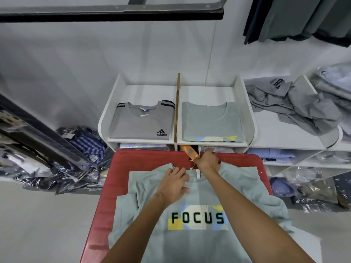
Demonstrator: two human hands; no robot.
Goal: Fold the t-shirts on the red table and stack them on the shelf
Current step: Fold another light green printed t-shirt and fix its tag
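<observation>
From the head camera, a pale green t-shirt (197, 221) with the word FOCUS on it lies face up on the red desk (106, 186). It is spread flat, likely so it can be folded neatly. There looks to be another layer of the same green cloth under it, at its left side.

The left hand (173, 184) rests open and flat on the shirt just below the collar. I think it is pressing the cloth down so the shirt does not slide.

The right hand (208, 160) is at the collar, at the far edge of the desk. It is closed, with the fingers curled, and seems to pinch the neck of the shirt or its white tag (197, 173). I cannot tell just what it grips. An orange thing (190, 152) pokes out just beside this hand; what it is I cannot tell.

Right behind the desk is the white shelf (247, 111). It is close, so folded shirts can go straight onto it. In its right box sits a folded green shirt (210, 122) of the same kind. In its left box sits a folded grey shirt (140, 122). A wooden divider (177, 107) keeps the two apart.

The shirt on the desk is not folded yet.
</observation>
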